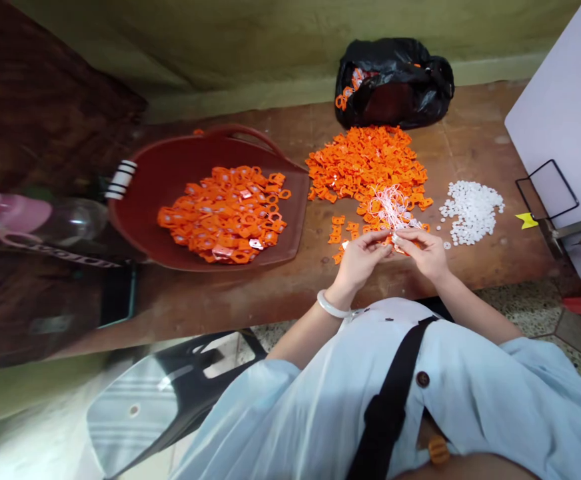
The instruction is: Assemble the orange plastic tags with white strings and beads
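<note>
My left hand (363,259) and my right hand (426,253) are pinched closed, their fingertips almost meeting over the table. Between them shows a small orange plastic piece (398,247) with a bit of white at its top; the fingers hide most of it. Just beyond the fingertips lies a bundle of thin white strings (391,205), resting on a large heap of orange plastic pieces (368,160). A few loose orange pieces (337,229) lie left of my left hand. To the right of my right hand is a pile of small white beads or discs (473,212).
A reddish-brown basin (140,233) holding many orange pieces stands left. A black plastic bag (395,80) with more pieces sits at the back. A white panel (565,127) with a wire holder (548,190) borders the right. A stool (133,413) stands below the brown table (250,307).
</note>
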The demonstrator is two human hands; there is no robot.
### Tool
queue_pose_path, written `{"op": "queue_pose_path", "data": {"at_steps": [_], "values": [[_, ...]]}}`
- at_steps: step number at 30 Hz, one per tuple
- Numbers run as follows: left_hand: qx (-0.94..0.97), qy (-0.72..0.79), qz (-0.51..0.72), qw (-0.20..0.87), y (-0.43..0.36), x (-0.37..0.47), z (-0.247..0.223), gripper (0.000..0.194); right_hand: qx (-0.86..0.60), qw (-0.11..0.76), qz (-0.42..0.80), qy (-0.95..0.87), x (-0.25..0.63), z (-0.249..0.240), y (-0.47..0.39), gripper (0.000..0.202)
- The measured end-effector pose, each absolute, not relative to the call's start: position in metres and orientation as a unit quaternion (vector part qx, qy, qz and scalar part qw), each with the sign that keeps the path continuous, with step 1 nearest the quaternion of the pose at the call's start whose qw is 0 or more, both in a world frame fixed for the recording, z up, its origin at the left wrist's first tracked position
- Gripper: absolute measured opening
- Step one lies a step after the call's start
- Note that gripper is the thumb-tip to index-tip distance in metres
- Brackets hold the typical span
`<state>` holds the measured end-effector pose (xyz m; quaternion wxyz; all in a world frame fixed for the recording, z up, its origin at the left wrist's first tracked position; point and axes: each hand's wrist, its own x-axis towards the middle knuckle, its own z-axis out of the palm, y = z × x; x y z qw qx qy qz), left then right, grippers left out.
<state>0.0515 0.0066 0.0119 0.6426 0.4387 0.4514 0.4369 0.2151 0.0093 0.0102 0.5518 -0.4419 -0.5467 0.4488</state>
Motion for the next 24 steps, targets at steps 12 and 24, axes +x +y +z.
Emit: {"op": "queue_pose_path", "data": {"at_steps": [12, 24], "values": [[0.318, 0.398, 0.517, 0.688, -0.008, 0.062, 0.006, 0.046, -0.444, 0.537, 0.563, -0.444, 0.219, -0.002, 0.008, 0.031], [0.276, 0.327, 0.499, 0.753, -0.010, 0.055, 0.020, 0.056, -0.352, 0.508, 0.207, -0.759, 0.224, 0.043, -0.007, 0.029]]}}
